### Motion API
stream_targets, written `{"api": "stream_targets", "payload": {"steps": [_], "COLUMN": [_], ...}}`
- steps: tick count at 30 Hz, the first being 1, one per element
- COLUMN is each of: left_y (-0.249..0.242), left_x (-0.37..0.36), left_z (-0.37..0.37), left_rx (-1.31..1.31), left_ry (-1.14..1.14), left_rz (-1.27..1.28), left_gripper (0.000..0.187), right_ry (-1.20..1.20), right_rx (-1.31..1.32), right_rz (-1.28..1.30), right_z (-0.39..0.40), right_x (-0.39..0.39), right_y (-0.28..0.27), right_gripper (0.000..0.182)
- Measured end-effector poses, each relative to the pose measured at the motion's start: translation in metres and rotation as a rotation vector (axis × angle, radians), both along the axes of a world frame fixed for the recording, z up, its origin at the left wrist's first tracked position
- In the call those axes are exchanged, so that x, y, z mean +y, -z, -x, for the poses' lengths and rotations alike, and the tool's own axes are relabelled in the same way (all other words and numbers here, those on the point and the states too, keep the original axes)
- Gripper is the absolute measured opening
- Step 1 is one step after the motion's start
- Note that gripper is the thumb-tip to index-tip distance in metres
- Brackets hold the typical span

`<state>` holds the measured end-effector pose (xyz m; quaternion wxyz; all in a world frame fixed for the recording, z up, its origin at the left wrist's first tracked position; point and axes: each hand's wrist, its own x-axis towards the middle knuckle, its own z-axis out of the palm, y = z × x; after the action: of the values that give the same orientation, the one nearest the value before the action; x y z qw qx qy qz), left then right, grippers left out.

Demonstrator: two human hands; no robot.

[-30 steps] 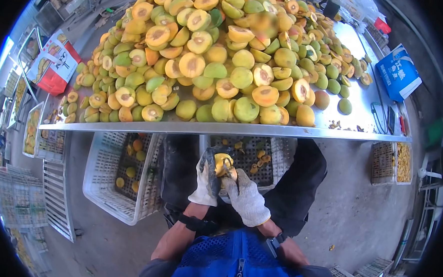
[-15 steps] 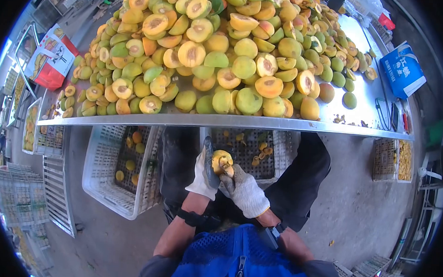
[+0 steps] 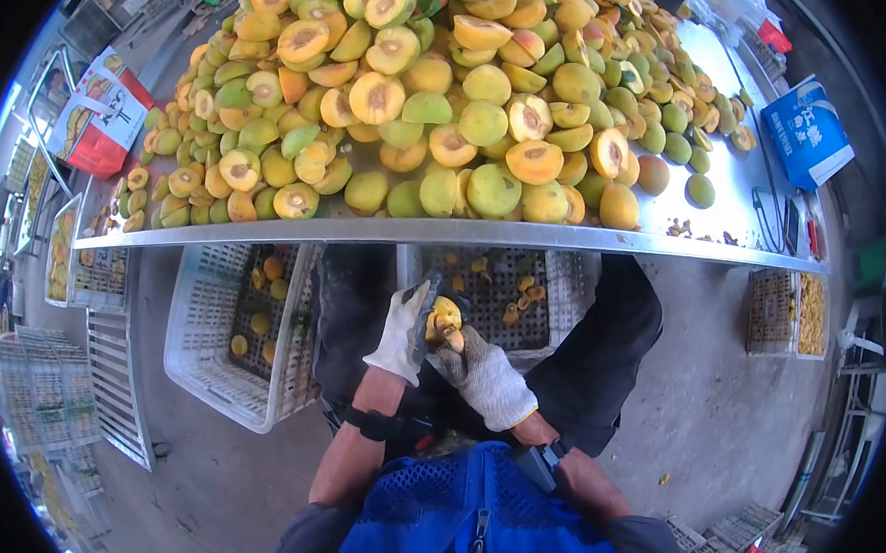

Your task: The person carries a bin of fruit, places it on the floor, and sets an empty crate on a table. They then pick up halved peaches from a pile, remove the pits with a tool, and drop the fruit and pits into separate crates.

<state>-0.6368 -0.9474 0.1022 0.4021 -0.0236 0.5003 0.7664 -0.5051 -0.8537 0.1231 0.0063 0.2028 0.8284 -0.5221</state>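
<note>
A yellow peach [image 3: 445, 317], its surface uneven and cut, is held above my lap, below the table's front edge. My left hand [image 3: 401, 324], in a white glove with a dark grey palm side, closes on it from the left. My right hand [image 3: 489, 379], in a knitted white glove, is closed against the peach's lower right side. A small tan-orange piece [image 3: 456, 343] shows by the right thumb. Whether the right fingers also grip a tool is hidden. Ahead, a large heap of halved and whole green-yellow peaches [image 3: 484, 123] covers much of the metal table [image 3: 445, 234].
White plastic crates stand under the table: one at left [image 3: 219, 389] and one behind my hands [image 3: 567, 308], both holding some fruit. Another crate [image 3: 770, 314] stands at right. A blue box [image 3: 807, 132] and a red-and-white bag [image 3: 101, 113] flank the table.
My left hand has tilted and shifted slightly left, its fingers leaning more to the right. The peach stays between both hands, turned a little. The view has shifted slightly.
</note>
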Motion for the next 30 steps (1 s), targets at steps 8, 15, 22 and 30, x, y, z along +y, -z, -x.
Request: {"api": "stream_targets", "payload": {"steps": [8,15,22,30], "left_y": [0.024,0.012,0.010,0.024], "left_x": [0.002,0.014,0.005,-0.007], "left_z": [-0.003,-0.011,0.002,0.008], "left_rx": [0.091,0.211,0.036,0.041], "left_ry": [-0.140,-0.203,-0.092,0.013], "left_rz": [0.009,0.085,0.114,-0.063], "left_gripper": [0.031,0.021,0.024,0.052], "right_ry": [0.074,0.107,0.051,0.091], "right_rx": [0.039,0.076,0.019,-0.024], "right_rz": [0.140,0.271,0.276,0.745], "right_z": [0.005,0.006,0.006,0.006], "right_x": [-0.008,-0.015,-0.012,-0.002], "right_y": [0.009,0.040,0.020,-0.005], "right_gripper": [0.027,0.028,0.034,0.033]}}
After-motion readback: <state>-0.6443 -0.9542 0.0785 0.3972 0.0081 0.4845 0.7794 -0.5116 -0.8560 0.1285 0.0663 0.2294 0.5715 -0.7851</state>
